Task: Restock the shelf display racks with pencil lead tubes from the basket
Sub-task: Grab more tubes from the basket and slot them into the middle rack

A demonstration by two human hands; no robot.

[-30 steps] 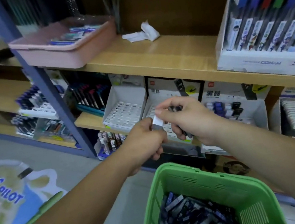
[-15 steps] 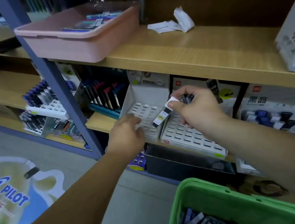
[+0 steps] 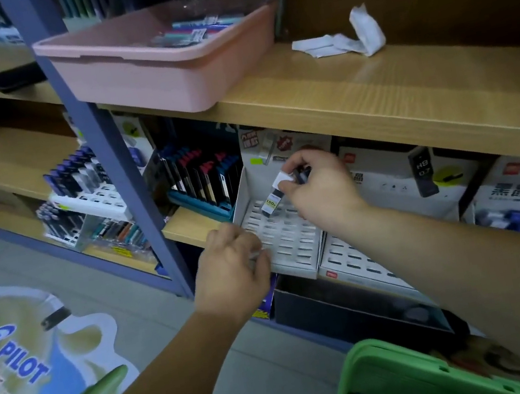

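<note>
My right hand [image 3: 319, 187] pinches a pencil lead tube [image 3: 273, 196] with a white cap, its lower end down at the top rows of a white slotted display rack [image 3: 288, 243] on the lower shelf. More dark tubes show bunched in that same hand. My left hand [image 3: 233, 270] grips the rack's front left corner, fingers curled. A second white slotted rack [image 3: 358, 259] stands just to the right. The green basket [image 3: 395, 377] sits at the bottom right, with a few blue and white tubes visible inside.
A pink plastic bin [image 3: 142, 75] overhangs the wooden shelf [image 3: 372, 92] above the racks. A blue upright post [image 3: 114, 159] stands left of them. Crumpled white paper [image 3: 349, 39] lies on the upper shelf. Boxed stock fills the lower shelf to the right; a floor sticker lies at left.
The right hand moved left from the second rack to the first and lowered the tube toward its slots. The left hand slid to the rack's front corner. The view moved closer.
</note>
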